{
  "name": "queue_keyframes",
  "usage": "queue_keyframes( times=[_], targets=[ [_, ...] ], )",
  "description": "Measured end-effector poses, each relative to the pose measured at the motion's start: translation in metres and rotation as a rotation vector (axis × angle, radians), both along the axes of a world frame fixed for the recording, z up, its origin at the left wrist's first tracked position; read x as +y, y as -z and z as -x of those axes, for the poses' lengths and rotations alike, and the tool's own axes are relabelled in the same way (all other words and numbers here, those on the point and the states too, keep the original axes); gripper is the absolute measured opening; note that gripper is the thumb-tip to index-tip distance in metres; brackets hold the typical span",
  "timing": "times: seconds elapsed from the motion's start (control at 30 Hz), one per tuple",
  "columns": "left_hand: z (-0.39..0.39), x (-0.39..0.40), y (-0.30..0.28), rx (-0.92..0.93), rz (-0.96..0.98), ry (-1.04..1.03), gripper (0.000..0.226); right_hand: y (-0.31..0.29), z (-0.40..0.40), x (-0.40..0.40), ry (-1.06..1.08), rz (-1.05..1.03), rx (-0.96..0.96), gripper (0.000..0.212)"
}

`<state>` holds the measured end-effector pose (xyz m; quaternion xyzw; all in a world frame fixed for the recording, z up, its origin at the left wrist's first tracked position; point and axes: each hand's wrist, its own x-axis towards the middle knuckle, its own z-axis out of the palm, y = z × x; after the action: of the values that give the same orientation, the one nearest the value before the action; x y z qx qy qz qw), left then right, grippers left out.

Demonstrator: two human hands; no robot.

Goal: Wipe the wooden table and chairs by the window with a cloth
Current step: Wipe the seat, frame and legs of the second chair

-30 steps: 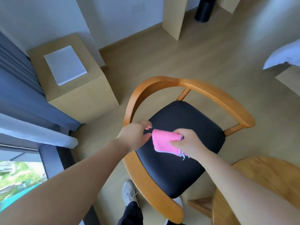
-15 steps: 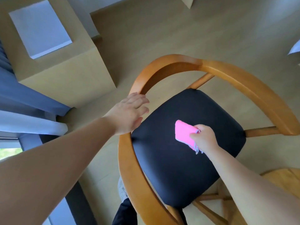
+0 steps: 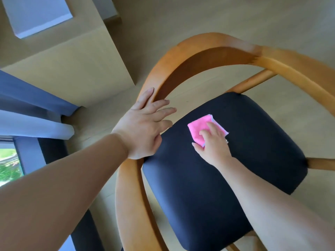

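Step in hand: wiping the chair's seat, by the look of it; the table is not in view.
Right hand: the right hand (image 3: 213,144) lies flat on the pink cloth (image 3: 199,126), fingers fairly straight and pressing it down onto the black seat cushion (image 3: 235,160); whether the thumb hooks the cloth's near edge I cannot tell.
Cloth: folded into a small pad, lying on the seat near its back left corner, partly under the fingers.
Left hand: the left hand (image 3: 143,125) is spread wide, fingers straight, resting on the curved wooden armrest (image 3: 181,66) at the chair's left side, seemingly steadying the frame.
Chair: wooden frame arcs round the back and both sides of the cushion; most of the cushion lies uncovered toward the front and right edges.
Next move: probably sweeping strokes across the cushion toward the front edge, with even downward pressure so the pad does not bunch, then the wooden rail.
Surroundings: a pale cabinet (image 3: 63,69) and blue curtain (image 3: 27,93) stand to the left.
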<state>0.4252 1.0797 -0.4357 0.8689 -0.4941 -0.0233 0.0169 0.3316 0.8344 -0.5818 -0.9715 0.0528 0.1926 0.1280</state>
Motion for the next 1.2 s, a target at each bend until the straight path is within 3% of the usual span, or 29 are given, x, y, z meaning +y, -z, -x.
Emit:
queue_keyframes(
  times=[0.17,0.4,0.57,0.67,0.87,0.97,1.2],
  targets=[
    [-0.002,0.0,0.002,0.008,0.038,0.007,0.04,0.027,-0.01,0.008,0.023,0.088,-0.167,0.062],
    [-0.001,0.0,0.002,0.026,0.043,0.014,0.038,0.036,-0.007,0.023,0.051,-0.022,-0.272,0.043],
    [0.0,-0.002,-0.001,0.04,0.021,0.005,0.04,0.032,0.009,0.074,-0.41,-0.158,-0.253,0.04],
    [-0.001,-0.002,-0.002,0.051,-0.007,0.002,0.041,0.032,0.02,0.096,-0.528,-0.111,-0.319,0.048],
    [-0.002,-0.002,-0.002,0.062,0.02,-0.007,0.04,0.039,-0.005,0.061,-0.739,-0.118,-0.346,0.054],
    [-0.002,-0.003,-0.001,0.058,0.02,-0.005,0.041,0.04,-0.026,0.034,-0.658,-0.125,-0.306,0.056],
    [-0.002,-0.002,0.002,0.043,0.016,0.003,0.041,0.04,-0.079,-0.048,-0.326,0.08,-0.238,0.072]
  ],
)
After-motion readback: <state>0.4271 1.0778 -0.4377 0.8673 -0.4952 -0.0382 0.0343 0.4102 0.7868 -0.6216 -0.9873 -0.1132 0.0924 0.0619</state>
